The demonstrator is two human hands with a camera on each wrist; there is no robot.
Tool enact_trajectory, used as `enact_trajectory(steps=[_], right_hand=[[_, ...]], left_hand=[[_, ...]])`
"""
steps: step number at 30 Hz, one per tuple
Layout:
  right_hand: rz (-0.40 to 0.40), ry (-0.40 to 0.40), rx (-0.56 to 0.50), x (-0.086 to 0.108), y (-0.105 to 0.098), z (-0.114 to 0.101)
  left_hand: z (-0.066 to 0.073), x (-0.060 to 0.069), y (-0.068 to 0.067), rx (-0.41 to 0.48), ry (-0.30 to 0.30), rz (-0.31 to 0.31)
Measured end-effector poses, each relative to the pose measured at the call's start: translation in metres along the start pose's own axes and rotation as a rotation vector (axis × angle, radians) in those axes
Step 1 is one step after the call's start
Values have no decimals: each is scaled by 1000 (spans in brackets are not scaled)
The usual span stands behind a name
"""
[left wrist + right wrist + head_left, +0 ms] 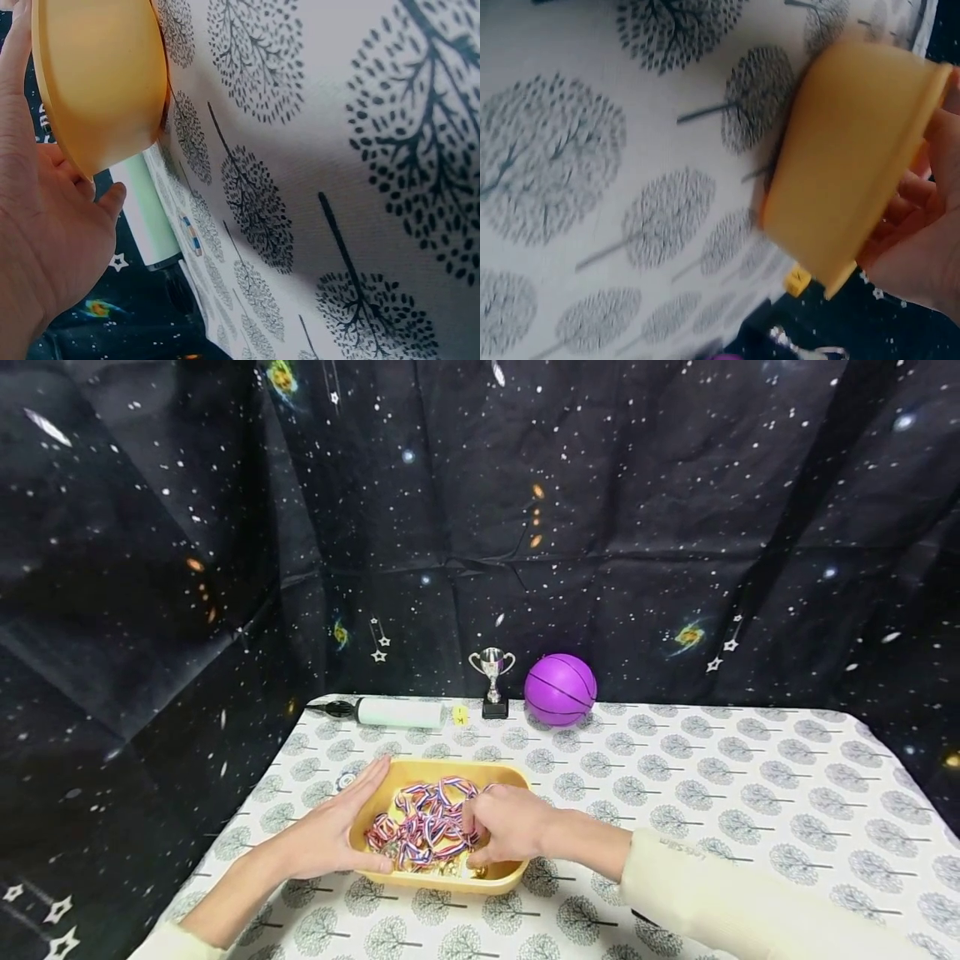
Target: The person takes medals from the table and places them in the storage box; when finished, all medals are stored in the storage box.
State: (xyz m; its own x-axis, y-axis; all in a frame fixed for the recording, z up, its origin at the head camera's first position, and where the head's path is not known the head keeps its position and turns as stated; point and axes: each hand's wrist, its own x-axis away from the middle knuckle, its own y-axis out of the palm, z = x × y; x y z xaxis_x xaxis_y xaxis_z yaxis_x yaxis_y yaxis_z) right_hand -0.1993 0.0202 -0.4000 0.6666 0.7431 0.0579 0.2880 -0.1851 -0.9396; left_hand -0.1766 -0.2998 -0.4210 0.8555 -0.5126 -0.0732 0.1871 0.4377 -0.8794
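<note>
A yellow plastic basin (pixel 420 881) stands on the table near its front. Inside lies a tangle of red, white and blue medal ribbons (pixel 431 822), with gold medals (pixel 453 867) along the near side. My left hand (pixel 333 827) holds the basin's left end, thumb over the near rim and fingers along the far side; the left wrist view shows this hand (pixel 56 225) against the rim. My right hand (pixel 513 822) reaches in over the right end, its curled fingers gripping among the medals. The basin wall hides most of those fingers in the right wrist view.
At the back stand a silver trophy cup (pixel 492 681) and a purple ball (pixel 561 690). A pale green hand pump (pixel 401 712) lies left of a small yellow block (pixel 460 716). The tree-print tablecloth (pixel 720 777) covers the table; a dark starry curtain (pixel 637 527) hangs behind.
</note>
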Motion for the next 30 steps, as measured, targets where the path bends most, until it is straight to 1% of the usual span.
enact_trajectory(steps=[2, 5, 8, 12, 16, 20, 24, 30], right_hand=[[14, -15, -40, 2, -8, 4], [52, -31, -65, 7, -20, 13], [100, -45, -55, 14, -30, 24], [137, -23, -52, 28, -39, 38], [151, 20, -59, 49, -45, 53], [170, 46, -74, 72, -46, 67], [195, 72, -76, 98, -43, 82], [233, 149, -71, 138, -38, 100]], left_hand=[[0, -1, -1, -12, 1, -3], [-1, -2, -3, -28, 4, -9], [-2, -2, -5, -35, 6, -16], [-2, -2, -8, -34, -1, -23], [-1, -1, -11, -30, -21, -30], [-1, -2, -16, -39, -32, -29], [-3, 2, -21, -86, -27, -6], [-7, 9, -25, -196, -16, 24]])
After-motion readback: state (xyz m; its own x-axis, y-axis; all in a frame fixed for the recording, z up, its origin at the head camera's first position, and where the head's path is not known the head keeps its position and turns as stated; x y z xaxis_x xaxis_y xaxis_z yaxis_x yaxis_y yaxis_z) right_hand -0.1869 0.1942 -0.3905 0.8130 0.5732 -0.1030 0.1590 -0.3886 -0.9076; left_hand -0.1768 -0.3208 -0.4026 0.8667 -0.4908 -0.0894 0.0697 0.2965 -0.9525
